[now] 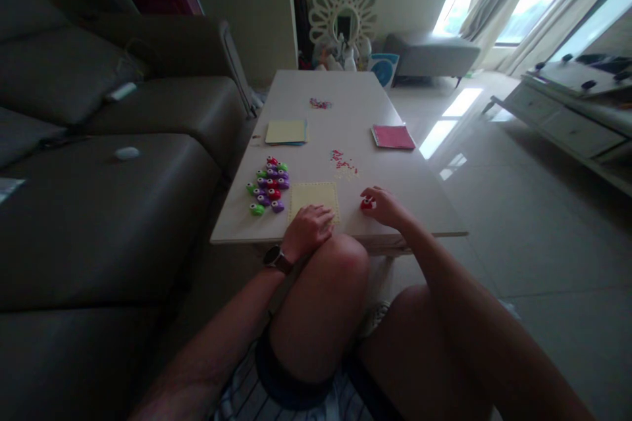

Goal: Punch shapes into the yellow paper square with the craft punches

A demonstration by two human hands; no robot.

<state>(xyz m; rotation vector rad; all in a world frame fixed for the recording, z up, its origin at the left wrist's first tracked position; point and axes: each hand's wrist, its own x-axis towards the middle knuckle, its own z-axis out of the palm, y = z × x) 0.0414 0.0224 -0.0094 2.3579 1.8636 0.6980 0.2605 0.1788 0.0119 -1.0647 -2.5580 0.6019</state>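
With the left hand [309,229] lying flat and open on the yellow sheet [314,200], the right hand [386,206] grips the red punch [366,204]; better to keep that sheet pinned firmly.

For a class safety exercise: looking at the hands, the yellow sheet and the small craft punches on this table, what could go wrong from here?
1. The yellow sheet lies at the table's near edge under the left hand; it might slide off or crease.
2. The right hand rests on a red punch; fingers could get pinched if it is pressed.
3. The paper bits lie loose; a sleeve or arm might scatter them toward the floor.
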